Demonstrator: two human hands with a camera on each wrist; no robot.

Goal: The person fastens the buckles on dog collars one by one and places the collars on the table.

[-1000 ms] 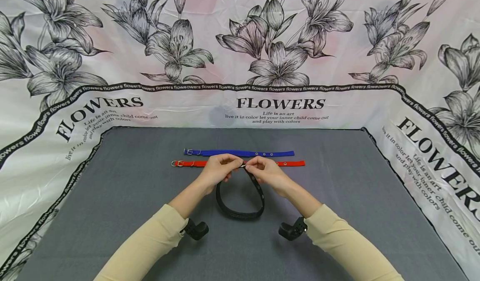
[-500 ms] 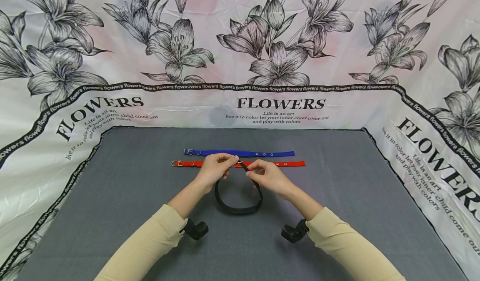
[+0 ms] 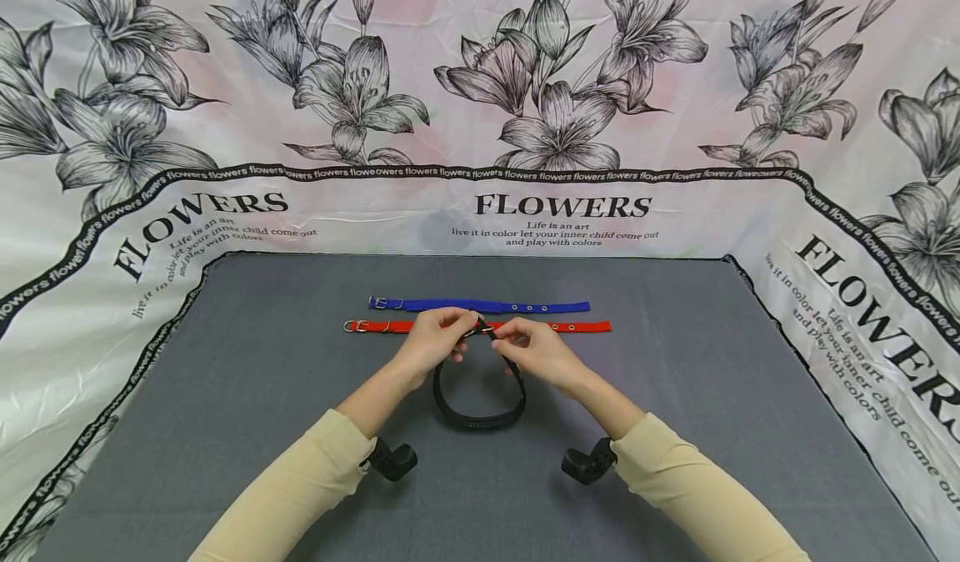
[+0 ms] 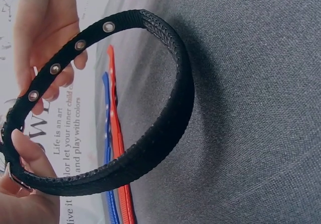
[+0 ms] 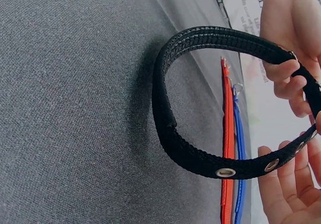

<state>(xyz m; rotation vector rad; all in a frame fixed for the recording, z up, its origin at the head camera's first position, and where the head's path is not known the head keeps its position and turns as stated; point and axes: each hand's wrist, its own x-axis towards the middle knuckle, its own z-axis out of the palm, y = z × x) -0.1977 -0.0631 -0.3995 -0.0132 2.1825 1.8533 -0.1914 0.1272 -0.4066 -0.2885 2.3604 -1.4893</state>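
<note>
A black collar (image 3: 480, 422) with metal eyelets is bent into an upright loop above the table. My left hand (image 3: 430, 343) pinches its buckle end, and the metal buckle (image 4: 16, 176) shows beside the thumb in the left wrist view. The eyelet end passes at the buckle, but how far it is threaded is partly hidden by fingers. On the other side, my right hand (image 3: 546, 352) pinches the eyelet strap just right of the buckle. Behind the hands lies a red collar (image 3: 582, 327), partly covered by them. Farther back is a blue collar (image 3: 480, 304).
A grey cloth (image 3: 300, 479) covers the table. White floral fabric (image 3: 360, 212) stands along the back and sides. Each wrist carries a black camera, the left camera (image 3: 393, 460) and the right camera (image 3: 587, 462).
My right hand has shifted slightly right, away from the left fingertips. The black strap and its buckle now show more between the hands. The red and blue collars lie still.
</note>
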